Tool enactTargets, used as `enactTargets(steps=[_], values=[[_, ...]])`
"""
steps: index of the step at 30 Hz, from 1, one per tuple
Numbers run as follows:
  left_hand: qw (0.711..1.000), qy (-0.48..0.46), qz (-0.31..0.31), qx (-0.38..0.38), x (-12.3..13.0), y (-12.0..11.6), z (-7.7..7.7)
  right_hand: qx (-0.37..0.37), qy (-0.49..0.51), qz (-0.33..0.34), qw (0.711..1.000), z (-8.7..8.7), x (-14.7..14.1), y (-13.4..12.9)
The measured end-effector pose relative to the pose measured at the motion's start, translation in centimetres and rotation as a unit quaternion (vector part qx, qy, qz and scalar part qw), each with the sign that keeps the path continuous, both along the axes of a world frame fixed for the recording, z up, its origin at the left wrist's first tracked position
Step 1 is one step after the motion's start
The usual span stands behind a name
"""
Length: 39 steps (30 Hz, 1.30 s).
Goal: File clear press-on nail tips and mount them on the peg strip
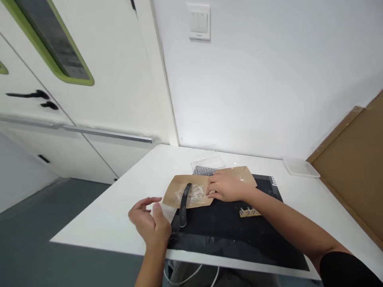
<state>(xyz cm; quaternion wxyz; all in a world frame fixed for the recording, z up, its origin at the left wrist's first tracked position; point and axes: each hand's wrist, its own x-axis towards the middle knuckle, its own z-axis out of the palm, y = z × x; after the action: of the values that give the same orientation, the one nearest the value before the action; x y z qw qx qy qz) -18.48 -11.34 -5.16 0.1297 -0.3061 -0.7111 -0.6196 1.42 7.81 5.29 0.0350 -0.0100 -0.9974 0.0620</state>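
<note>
My right hand [227,187] lies flat on a kraft paper pouch [179,184], its fingers on the pouch's right part and not visibly gripping. A clear window in the pouch shows whitish contents [190,194]. My left hand [149,223] hangs open above the table's near side, fingers apart, holding nothing. Just beyond it, a curved black blade-like tool [183,208] lies across the pouch's lower edge; its exact kind is hard to tell. Beneath these lies a black mat [233,227], and a small wooden strip with metal studs [249,212] sits on it near my right forearm.
A clear plastic pack with grey contents [206,165] lies behind the pouch. A shallow white tray [301,167] stands at the far right of the white table [119,219]. A brown board [350,167] leans on the right. Cables hang below the near edge.
</note>
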Motion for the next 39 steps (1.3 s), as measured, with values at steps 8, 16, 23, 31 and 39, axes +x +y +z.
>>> enactTargets(steps=[8, 16, 23, 31, 39], values=[[0.998, -0.009, -0.042, 0.047, -0.6, 0.0, -1.2, 0.073, -0.109, -0.046, 0.99, -0.2, -3.8, -0.6], [0.994, -0.037, -0.055, 0.085, -0.6, 0.3, -1.5, 0.12, -0.156, -0.108, 0.974, -1.1, -5.1, -2.2], [0.993, -0.045, -0.063, 0.087, -0.5, 0.3, -1.3, 0.111, -0.166, -0.135, 0.971, -0.3, -5.3, -2.7], [0.993, -0.048, -0.072, 0.078, -0.4, 0.2, -1.3, 0.102, -0.15, -0.146, 0.973, -0.3, -4.9, -2.9], [0.993, -0.049, -0.069, 0.076, -0.4, 0.2, -1.5, 0.075, -0.143, -0.142, 0.977, -1.1, -5.1, -2.2]])
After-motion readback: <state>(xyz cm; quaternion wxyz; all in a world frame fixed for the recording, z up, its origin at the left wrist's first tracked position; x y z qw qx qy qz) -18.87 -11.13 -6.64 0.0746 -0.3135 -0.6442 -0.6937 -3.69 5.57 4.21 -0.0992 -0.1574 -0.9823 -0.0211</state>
